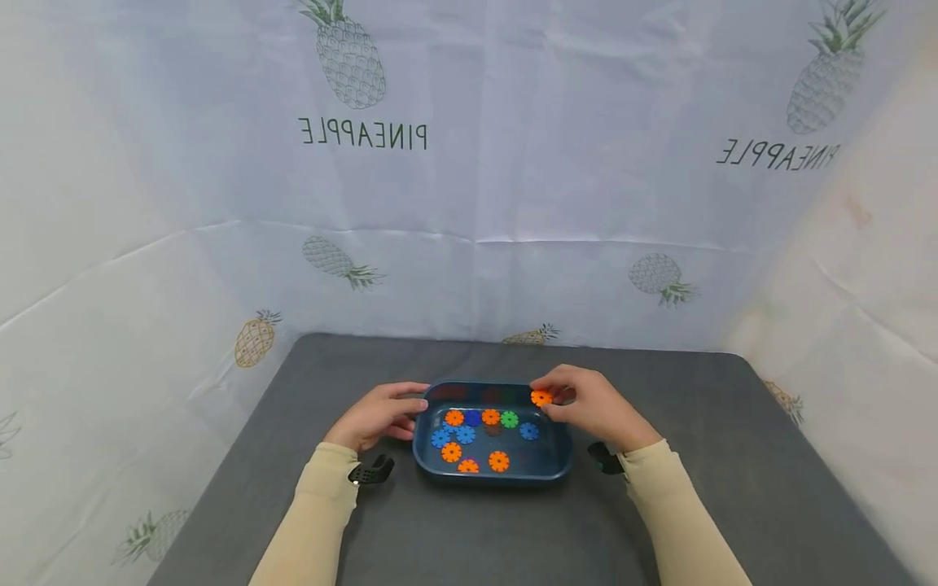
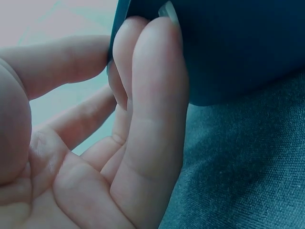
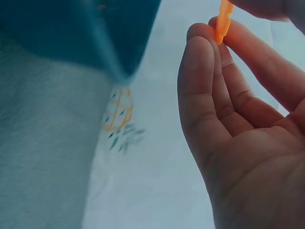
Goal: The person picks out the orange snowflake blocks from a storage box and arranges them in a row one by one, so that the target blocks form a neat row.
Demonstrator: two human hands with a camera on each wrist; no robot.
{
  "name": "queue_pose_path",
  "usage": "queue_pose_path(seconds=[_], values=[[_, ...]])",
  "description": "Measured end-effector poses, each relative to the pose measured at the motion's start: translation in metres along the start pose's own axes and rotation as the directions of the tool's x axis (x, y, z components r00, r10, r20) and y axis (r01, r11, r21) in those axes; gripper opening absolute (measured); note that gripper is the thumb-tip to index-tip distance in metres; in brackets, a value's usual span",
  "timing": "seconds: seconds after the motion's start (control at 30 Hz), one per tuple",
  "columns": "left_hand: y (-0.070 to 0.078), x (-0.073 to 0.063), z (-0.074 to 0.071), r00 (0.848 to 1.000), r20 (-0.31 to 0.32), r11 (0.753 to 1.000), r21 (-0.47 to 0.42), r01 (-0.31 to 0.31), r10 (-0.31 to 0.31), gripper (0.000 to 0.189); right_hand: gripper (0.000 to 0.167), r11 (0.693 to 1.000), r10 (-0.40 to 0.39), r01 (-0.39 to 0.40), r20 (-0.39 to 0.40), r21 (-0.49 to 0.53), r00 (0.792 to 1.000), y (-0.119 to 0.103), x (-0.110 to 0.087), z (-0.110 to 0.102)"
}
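A dark blue rectangular tray (image 1: 493,478) sits on the table with several notched plastic discs inside, among them an orange disc (image 1: 499,461), a green disc (image 1: 509,419), a light blue disc (image 1: 529,431) and a brown disc (image 1: 494,430). At its left end my left hand (image 1: 372,415) grips the rim, thumb on the edge and fingers against the outer wall (image 2: 238,52). Over the back right corner, my right hand (image 1: 592,405) pinches another orange notched disc (image 1: 541,398) between thumb and fingers. That held disc (image 3: 224,21) appears edge-on in the right wrist view.
The tray stands on a dark grey table (image 1: 469,537). White cloth (image 1: 469,187) printed with pineapples hangs behind and along both sides. Each wrist carries a black band, one at the left wrist (image 1: 374,470) and one at the right wrist (image 1: 605,458).
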State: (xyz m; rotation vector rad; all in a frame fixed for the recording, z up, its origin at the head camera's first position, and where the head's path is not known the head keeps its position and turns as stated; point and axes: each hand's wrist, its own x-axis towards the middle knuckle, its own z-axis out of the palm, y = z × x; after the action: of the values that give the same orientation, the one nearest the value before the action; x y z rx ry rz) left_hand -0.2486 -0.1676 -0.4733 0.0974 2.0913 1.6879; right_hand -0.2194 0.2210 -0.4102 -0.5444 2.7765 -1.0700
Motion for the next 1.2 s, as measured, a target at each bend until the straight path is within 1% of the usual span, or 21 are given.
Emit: queue_pose_path(seconds=[0.17,0.27,0.4,0.6,0.7,0.87,0.97,1.1,1.2], values=[[-0.007,0.001,-0.005,1.0,0.007,1.0,-0.008,-0.003,0.003,0.06,0.034,0.996,0.049,-0.044,-0.062,0.071,0.997,0.032,-0.007,-0.004],[-0.009,-0.001,-0.009,1.0,0.011,1.0,-0.015,-0.008,0.008,0.062,0.036,0.992,0.081,-0.074,-0.067,0.099,0.994,0.048,-0.009,-0.007],[-0.01,-0.003,-0.015,1.0,0.019,1.0,-0.023,-0.005,0.006,0.065,0.036,0.987,0.104,-0.097,-0.047,0.125,0.994,0.063,-0.008,-0.01],[-0.007,-0.002,-0.018,1.0,0.029,0.999,-0.034,0.0,0.001,0.067,0.033,0.983,0.142,-0.137,-0.03,0.124,0.989,0.075,-0.003,-0.009],[-0.006,-0.001,-0.017,0.999,0.039,0.999,-0.039,0.004,-0.002,0.067,0.032,0.977,0.179,-0.176,-0.021,0.119,0.984,0.08,-0.003,-0.007],[-0.005,0.0,-0.014,0.999,0.045,0.999,-0.036,0.028,-0.027,0.069,0.032,0.97,0.225,-0.225,0.003,0.091,0.974,0.09,-0.005,-0.003],[-0.005,0.002,-0.011,0.998,0.05,0.999,-0.033,0.033,-0.031,0.069,0.032,0.97,0.232,-0.232,0.011,0.076,0.973,0.097,-0.007,-0.001],[-0.003,0.006,-0.008,0.998,0.058,0.999,-0.032,0.035,-0.033,0.069,0.031,0.969,0.238,-0.238,0.0,0.06,0.971,0.103,-0.01,0.0],[-0.003,0.005,-0.008,0.997,0.063,0.998,-0.042,0.037,-0.035,0.069,0.031,0.969,0.242,-0.242,-0.001,0.05,0.97,0.103,-0.009,0.002]])
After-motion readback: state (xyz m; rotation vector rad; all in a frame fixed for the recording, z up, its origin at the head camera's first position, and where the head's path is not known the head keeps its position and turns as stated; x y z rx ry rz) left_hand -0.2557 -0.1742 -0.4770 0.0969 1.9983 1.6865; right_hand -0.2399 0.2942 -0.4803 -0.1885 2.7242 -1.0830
